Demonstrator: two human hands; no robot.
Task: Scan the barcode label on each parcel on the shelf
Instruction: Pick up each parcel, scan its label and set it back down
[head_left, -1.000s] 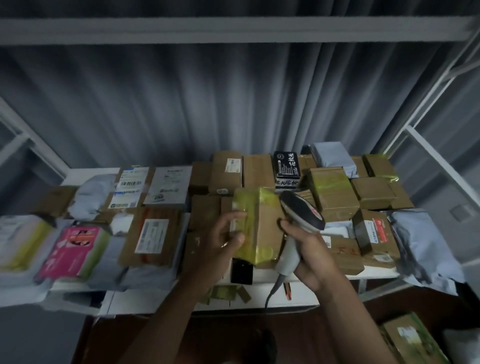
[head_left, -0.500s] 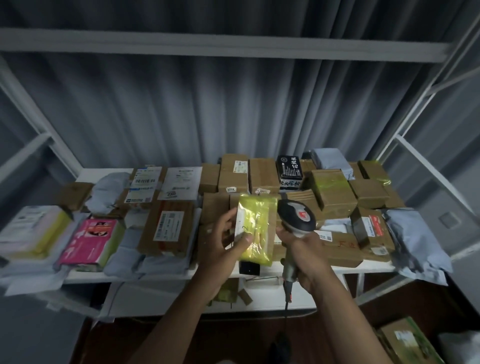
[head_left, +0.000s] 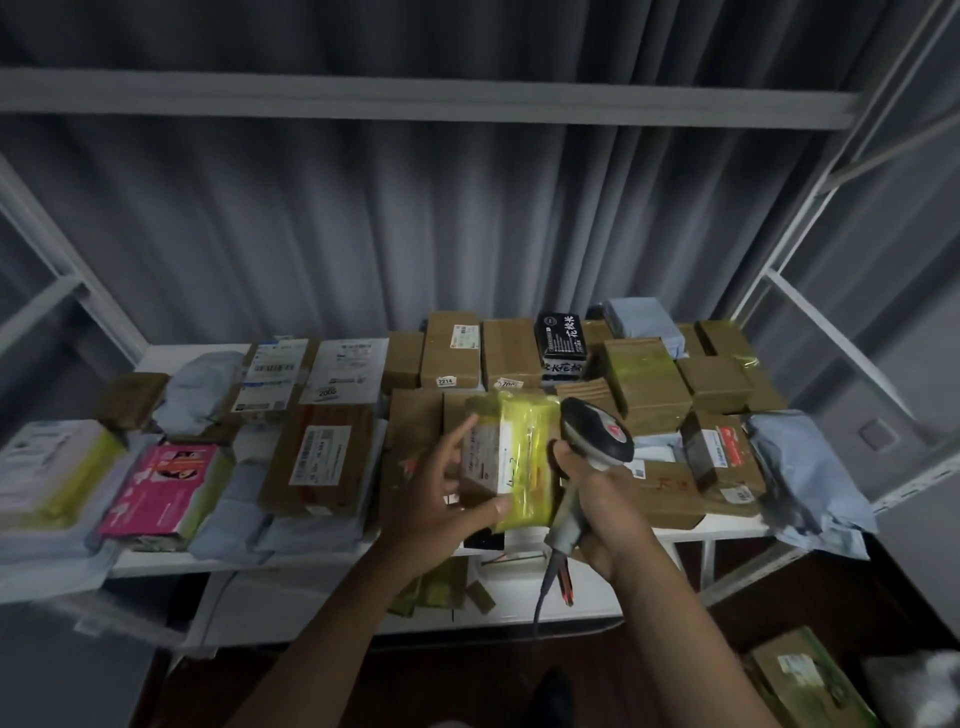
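Yellow-taped parcel (head_left: 522, 460) held above the shelf (head_left: 197, 353) front, label (head_left: 493, 457) facing the camera. Left hand (head_left: 441, 499) grip: thumb clamped on the parcel's lower edge, fingers behind its left side, forefinger stretched up along the label. Right hand (head_left: 597, 499) grip: fingers wrapped round the scanner (head_left: 595, 436) handle, scanner head just beside the parcel's right edge, cable hanging below. Shelf beneath carries brown boxes (head_left: 647, 384) at centre and right, a black box (head_left: 561, 345) at back, grey bags (head_left: 800, 478) at right, a pink pack (head_left: 166, 488) at left.
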